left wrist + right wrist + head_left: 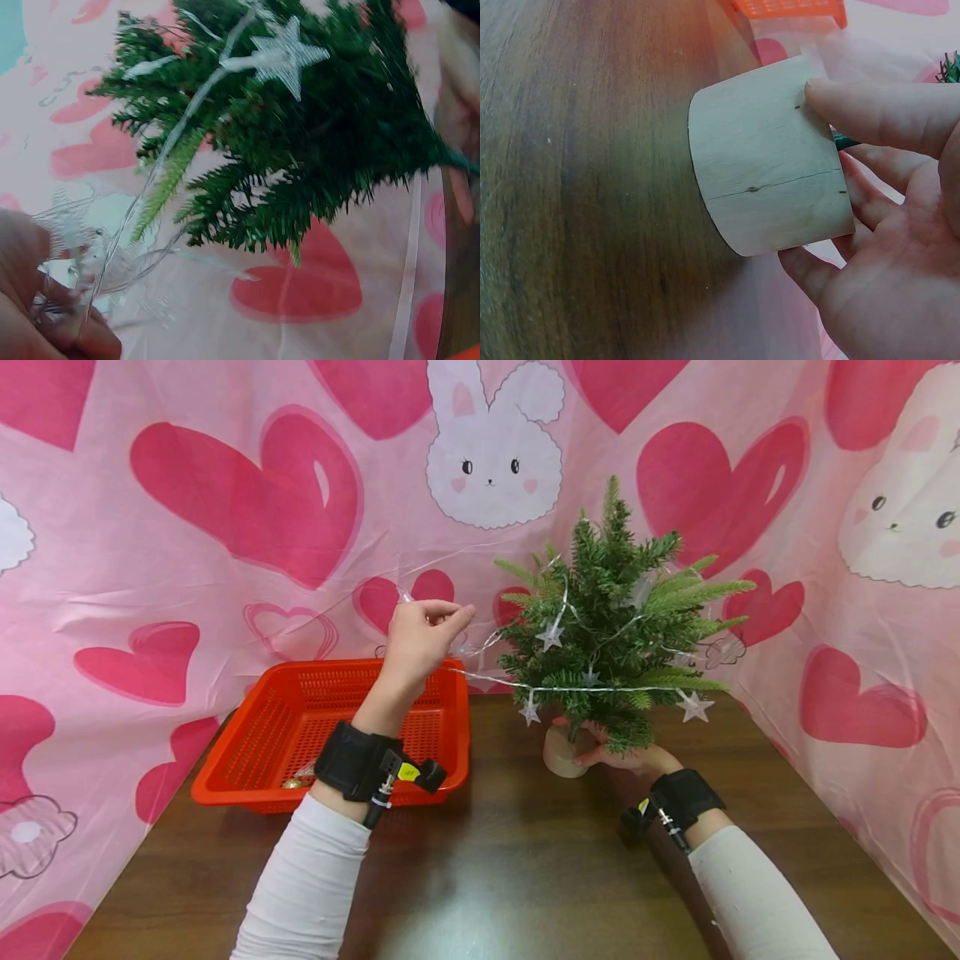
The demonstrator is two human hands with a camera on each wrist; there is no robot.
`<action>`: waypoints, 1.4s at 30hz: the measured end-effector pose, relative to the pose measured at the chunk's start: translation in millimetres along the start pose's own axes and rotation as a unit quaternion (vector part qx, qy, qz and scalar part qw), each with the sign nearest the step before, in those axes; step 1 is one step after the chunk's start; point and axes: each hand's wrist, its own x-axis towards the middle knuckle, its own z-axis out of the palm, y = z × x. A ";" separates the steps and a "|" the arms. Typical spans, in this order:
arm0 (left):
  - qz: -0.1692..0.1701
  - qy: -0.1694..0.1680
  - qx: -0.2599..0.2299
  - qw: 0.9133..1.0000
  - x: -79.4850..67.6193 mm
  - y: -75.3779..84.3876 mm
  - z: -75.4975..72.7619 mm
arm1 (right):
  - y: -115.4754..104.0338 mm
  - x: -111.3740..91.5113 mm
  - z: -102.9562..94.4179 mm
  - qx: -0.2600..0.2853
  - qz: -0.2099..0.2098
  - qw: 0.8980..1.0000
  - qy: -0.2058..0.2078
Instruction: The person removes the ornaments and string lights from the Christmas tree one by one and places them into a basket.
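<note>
My left hand (422, 639) is raised over the basket's far right side, pinching a string of star fairy lights (592, 689). In the left wrist view, loose wire and several clear stars (67, 221) bunch at its fingers. From there the strand runs across the front of a small artificial Christmas tree (600, 610), with a star (693, 706) hanging at the right end. More of the wire loops among the branches. Low at the tree, my right hand (626, 756) grips the pale wooden base (769, 161), thumb on one side and fingers around the other, at the tabletop.
An orange plastic basket (225, 777) stands on the left of the brown wooden table (510, 860), with a small gold ornament (292, 783) inside. Behind hangs a pink cloth (375, 510) with hearts and rabbits, close at the back and both sides.
</note>
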 end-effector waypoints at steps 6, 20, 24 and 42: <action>0.002 -0.120 0.195 0.973 4.2 -2.4 5.0 | -12.7 -3.1 4.2 -0.019 -0.005 1.000 -0.001; 0.020 -0.058 0.211 0.976 15.5 -4.0 11.5 | -10.3 -2.5 5.1 -0.038 -0.015 0.999 0.008; -0.012 -0.043 0.204 0.978 19.0 -6.4 15.0 | -19.4 -6.2 6.3 -0.079 0.013 0.997 0.009; -0.015 0.006 -0.022 1.000 53.3 -22.7 17.2 | -23.5 1.4 9.8 -0.070 0.077 0.992 0.067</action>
